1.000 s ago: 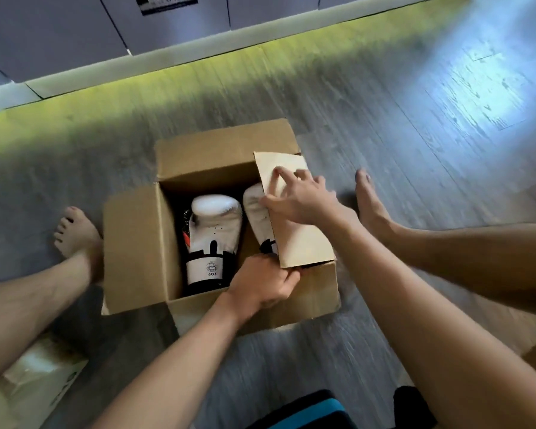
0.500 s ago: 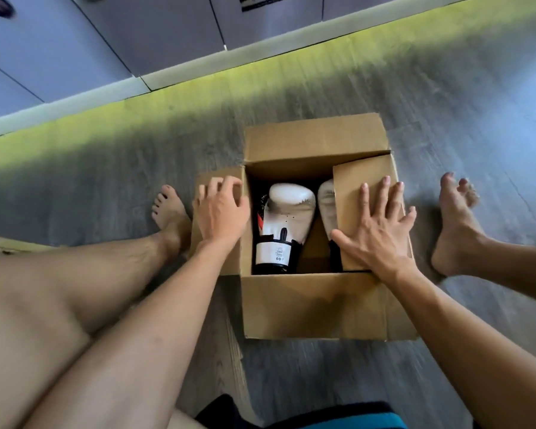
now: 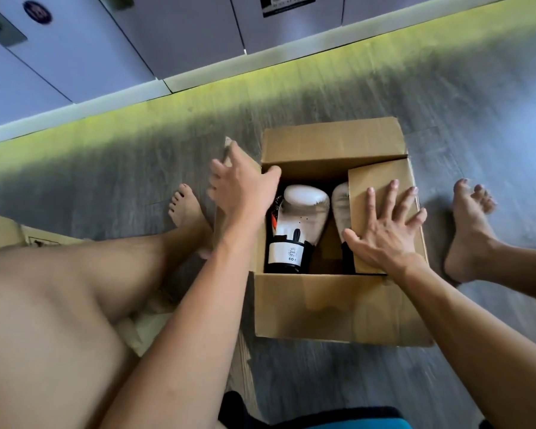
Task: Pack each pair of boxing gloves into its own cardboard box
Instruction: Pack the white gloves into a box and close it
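In the box [image 3: 338, 308] on the floor [image 3: 106, 187] | two white gloves [image 3: 300, 218] sat | our left hand [image 3: 242, 184] gripped the left flap [image 3: 228, 148] | our right hand [image 3: 387, 230] lay spread on the right flap [image 3: 378, 178]

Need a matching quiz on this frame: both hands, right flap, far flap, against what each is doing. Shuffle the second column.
Column 1
1. left hand
2. right hand
3. right flap
4. far flap

Column 2
A. folded down over part of a glove
B. flat, fingers spread, pressing on the right flap
C. open, tilted back, covering nothing
D. grips the left flap

Pairs: 1-D, 2-B, 3-A, 4-C
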